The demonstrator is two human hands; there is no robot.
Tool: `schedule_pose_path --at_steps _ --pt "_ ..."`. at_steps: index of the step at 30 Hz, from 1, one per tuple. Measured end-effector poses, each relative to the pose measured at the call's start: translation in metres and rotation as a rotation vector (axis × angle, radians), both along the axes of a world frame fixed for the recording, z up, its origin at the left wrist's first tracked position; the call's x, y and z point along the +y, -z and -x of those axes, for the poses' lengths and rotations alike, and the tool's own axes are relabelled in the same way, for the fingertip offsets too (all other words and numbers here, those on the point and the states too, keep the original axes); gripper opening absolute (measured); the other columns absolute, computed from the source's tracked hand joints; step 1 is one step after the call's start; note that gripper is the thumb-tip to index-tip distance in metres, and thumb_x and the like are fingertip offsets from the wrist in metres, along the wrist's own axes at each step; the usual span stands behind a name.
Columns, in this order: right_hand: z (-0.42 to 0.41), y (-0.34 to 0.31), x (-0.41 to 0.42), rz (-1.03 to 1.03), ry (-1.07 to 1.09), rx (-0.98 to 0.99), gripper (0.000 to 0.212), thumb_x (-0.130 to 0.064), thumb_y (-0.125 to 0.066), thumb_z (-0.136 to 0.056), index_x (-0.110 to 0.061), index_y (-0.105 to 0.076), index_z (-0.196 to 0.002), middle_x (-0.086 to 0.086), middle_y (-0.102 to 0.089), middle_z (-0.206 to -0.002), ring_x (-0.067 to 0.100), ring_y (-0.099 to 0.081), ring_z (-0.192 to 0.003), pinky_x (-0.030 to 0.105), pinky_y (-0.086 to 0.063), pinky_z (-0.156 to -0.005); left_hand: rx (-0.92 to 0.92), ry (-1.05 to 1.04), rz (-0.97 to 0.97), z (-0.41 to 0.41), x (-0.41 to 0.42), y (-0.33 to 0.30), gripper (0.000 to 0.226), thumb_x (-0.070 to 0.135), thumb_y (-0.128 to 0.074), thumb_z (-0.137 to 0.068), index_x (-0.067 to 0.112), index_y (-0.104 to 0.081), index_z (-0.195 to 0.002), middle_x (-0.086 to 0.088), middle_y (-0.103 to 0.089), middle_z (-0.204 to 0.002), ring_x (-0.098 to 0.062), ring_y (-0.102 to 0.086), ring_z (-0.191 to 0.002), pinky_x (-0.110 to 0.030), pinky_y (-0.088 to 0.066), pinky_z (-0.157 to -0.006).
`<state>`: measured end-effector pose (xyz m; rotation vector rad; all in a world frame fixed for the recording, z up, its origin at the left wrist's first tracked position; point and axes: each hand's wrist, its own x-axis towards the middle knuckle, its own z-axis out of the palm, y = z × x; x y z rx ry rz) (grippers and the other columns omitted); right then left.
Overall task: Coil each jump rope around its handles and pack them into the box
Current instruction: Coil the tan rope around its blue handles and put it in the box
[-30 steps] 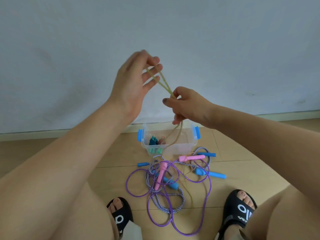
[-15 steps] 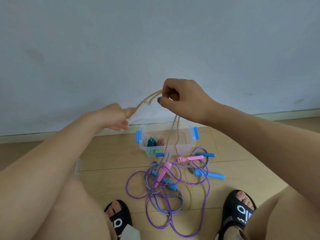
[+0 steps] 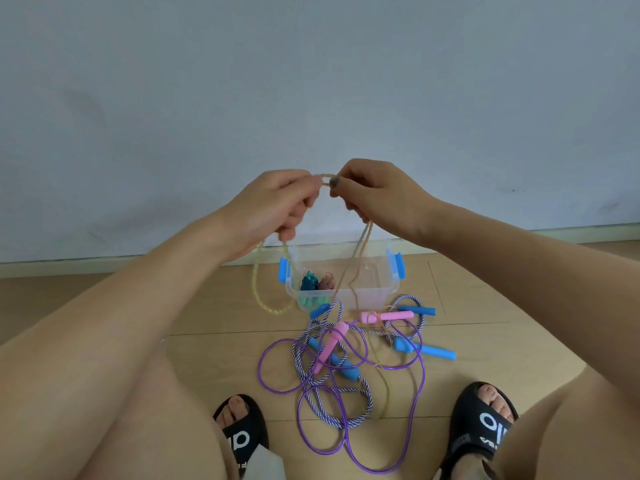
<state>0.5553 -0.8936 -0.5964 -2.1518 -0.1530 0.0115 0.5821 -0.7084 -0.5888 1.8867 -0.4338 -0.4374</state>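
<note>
Together, both hands — left (image 3: 277,202), right (image 3: 374,192) — pinch the yellow rope (image 3: 258,289) above the box (image 3: 388,289).

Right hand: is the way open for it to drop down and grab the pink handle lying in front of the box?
Probably not yet. The right hand pinches the yellowish rope together with the left hand. Nothing covers the pink handle, so after letting go the path looks free.

A yellowish translucent rope (image 3: 258,289) hangs looped at 12 o'clock above the clear blue-latched box (image 3: 377,292), purple rope (image 3: 346,441) and striped rope (image 3: 322,407) tangled at 6 o'clock.
</note>
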Motion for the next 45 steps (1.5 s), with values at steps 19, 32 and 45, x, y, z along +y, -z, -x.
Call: schedule_pose_path --at_steps 19,32,45 --pt "-0.01 -0.004 0.004 -0.095 0.057 0.06 0.034 -0.031 -0.043 -0.101 -0.014 -0.056 -0.074 0.002 -0.046 -0.066 0.018 -0.048 -0.056 0.04 -0.057 -0.066 0.028 -0.034 -0.643 -0.028 0.026 0.031 0.049 0.057 -0.049 -0.092 0.01 -0.06 -0.106 -0.001 -0.071 -0.101 -0.015 -0.067 -0.089 -0.038 -0.053 -0.089" --pt "0.001 -0.01 0.012 -0.007 -0.111 0.115 0.035 -0.033 -0.047 -0.099 -0.009 -0.059 -0.076 -0.006 -0.045 -0.059 0.011 -0.038 -0.052 0.024 -0.034 -0.048 -0.185 0.105 -0.269 -0.016 0.008 0.009 0.013 0.013 -0.052 -0.092 0.01 -0.063 -0.086 -0.002 -0.069 -0.078 -0.019 -0.067 -0.079 -0.049 -0.051 -0.093" --pt "0.009 -0.007 -0.006 -0.001 -0.23 0.301 0.034 -0.028 -0.049 -0.1 0.0 -0.066 -0.089 0.011 -0.056 -0.06 0.022 -0.049 -0.053 0.03 -0.044 -0.053 -0.132 0.041 -0.238 -0.013 0.033 -0.006 0.035 0.028 -0.056 -0.097 0.012 -0.049 -0.066 0.006 -0.035 -0.056 -0.014 -0.025 -0.052 -0.026 -0.022 -0.049"
